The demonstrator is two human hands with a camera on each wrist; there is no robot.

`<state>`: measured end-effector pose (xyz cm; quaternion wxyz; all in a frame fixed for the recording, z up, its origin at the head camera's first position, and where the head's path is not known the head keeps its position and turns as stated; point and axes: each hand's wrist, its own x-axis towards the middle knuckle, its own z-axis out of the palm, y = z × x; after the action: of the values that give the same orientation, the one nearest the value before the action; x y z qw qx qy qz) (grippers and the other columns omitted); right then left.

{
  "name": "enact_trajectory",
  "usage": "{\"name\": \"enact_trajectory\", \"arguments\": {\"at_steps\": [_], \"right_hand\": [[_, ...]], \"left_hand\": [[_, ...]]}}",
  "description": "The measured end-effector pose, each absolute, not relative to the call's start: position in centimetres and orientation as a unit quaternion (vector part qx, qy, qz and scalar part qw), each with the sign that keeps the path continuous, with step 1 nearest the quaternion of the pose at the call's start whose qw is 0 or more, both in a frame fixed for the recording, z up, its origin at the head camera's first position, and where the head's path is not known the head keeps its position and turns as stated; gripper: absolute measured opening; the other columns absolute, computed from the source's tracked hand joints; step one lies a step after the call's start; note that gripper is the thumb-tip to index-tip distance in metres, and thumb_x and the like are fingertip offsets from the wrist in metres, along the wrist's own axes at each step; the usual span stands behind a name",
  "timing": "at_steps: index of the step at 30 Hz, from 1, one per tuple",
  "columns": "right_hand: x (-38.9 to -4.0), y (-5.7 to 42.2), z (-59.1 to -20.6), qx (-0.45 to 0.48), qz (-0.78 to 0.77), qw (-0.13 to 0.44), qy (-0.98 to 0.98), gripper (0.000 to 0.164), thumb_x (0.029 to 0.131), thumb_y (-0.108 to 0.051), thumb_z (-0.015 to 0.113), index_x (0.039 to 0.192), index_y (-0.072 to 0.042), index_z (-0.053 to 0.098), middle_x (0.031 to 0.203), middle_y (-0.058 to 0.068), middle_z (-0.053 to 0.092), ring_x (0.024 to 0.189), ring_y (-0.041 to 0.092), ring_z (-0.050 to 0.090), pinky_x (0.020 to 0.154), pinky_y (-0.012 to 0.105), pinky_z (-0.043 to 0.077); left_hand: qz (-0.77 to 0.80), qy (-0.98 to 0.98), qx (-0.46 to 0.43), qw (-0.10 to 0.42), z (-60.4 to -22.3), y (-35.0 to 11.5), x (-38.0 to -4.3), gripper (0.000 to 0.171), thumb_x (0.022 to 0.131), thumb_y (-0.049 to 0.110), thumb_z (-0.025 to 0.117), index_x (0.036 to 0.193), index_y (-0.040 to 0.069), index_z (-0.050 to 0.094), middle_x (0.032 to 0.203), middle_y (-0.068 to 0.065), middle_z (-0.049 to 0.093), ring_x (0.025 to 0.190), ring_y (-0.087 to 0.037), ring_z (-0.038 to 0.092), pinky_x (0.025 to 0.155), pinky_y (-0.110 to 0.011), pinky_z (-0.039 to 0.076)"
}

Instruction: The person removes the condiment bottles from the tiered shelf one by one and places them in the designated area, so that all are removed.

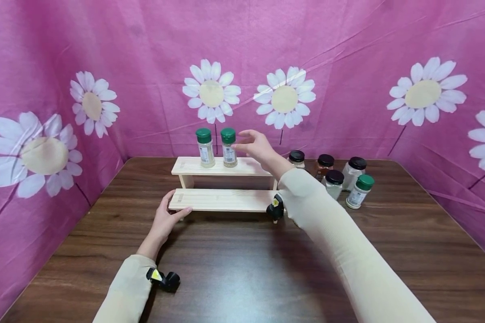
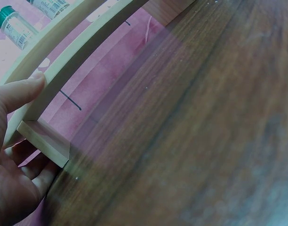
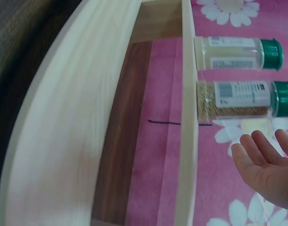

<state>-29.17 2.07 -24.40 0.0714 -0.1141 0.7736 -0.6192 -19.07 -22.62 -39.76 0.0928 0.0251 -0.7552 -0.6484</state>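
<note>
A two-step wooden shelf rack stands on the table. My left hand grips the left end of its lower step; the left wrist view shows the thumb over the front edge and the other fingers underneath. Two green-capped spice jars stand upright on the upper step: a pale one at left and a brown-grained one beside it. My right hand is just right of the brown-grained jar, fingers loosely extended and palm empty. Whether a fingertip touches its cap, I cannot tell.
Several black-capped jars and another green-capped jar stand on the dark wooden table, right of the rack. A pink cloth with white daisies hangs behind. Each sleeve carries a black wrist camera.
</note>
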Motion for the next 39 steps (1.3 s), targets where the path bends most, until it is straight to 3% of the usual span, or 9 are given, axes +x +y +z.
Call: {"name": "enact_trajectory", "arguments": {"at_steps": [7,15,31,39], "right_hand": [[-29.5,0.9,-25.5,-0.091,-0.656,0.075,0.746,0.053,0.076,-0.007,0.065,0.123,-0.005,0.042,0.119,0.011,0.046,0.104,0.027,0.046,0.086,0.040,0.036],[-29.8,-0.1,-26.0,-0.071,-0.682,0.079,0.723,0.056,0.076,-0.005,0.064,0.127,-0.010,0.041,0.117,0.010,0.048,0.105,0.027,0.045,0.085,0.043,0.036],[-29.1,-0.6,-25.9,-0.057,-0.692,0.066,0.717,0.048,0.075,-0.003,0.064,0.120,-0.008,0.048,0.112,0.012,0.051,0.104,0.027,0.046,0.083,0.044,0.037],[-28.4,-0.3,-25.6,-0.050,-0.705,0.080,0.703,0.050,0.074,0.001,0.065,0.120,-0.007,0.047,0.109,0.013,0.050,0.102,0.027,0.047,0.082,0.041,0.039]], "left_hand": [[-0.641,-0.762,0.030,0.092,-39.7,-22.6,-19.1,0.073,0.073,0.003,0.067,0.133,0.006,0.024,0.120,-0.013,0.039,0.098,-0.018,0.039,0.071,-0.019,0.036],[-0.640,-0.762,0.032,0.092,-39.6,-22.5,-19.1,0.074,0.072,0.004,0.068,0.132,0.006,0.024,0.122,-0.013,0.038,0.102,-0.018,0.038,0.080,-0.025,0.031],[-0.638,-0.763,0.029,0.097,-39.6,-22.5,-19.1,0.073,0.073,0.003,0.067,0.132,0.005,0.024,0.119,-0.013,0.040,0.098,-0.017,0.039,0.071,-0.019,0.036],[-0.644,-0.758,0.026,0.097,-39.6,-22.5,-19.1,0.074,0.072,0.002,0.067,0.132,0.005,0.024,0.121,-0.014,0.039,0.101,-0.017,0.038,0.079,-0.024,0.033]]}}
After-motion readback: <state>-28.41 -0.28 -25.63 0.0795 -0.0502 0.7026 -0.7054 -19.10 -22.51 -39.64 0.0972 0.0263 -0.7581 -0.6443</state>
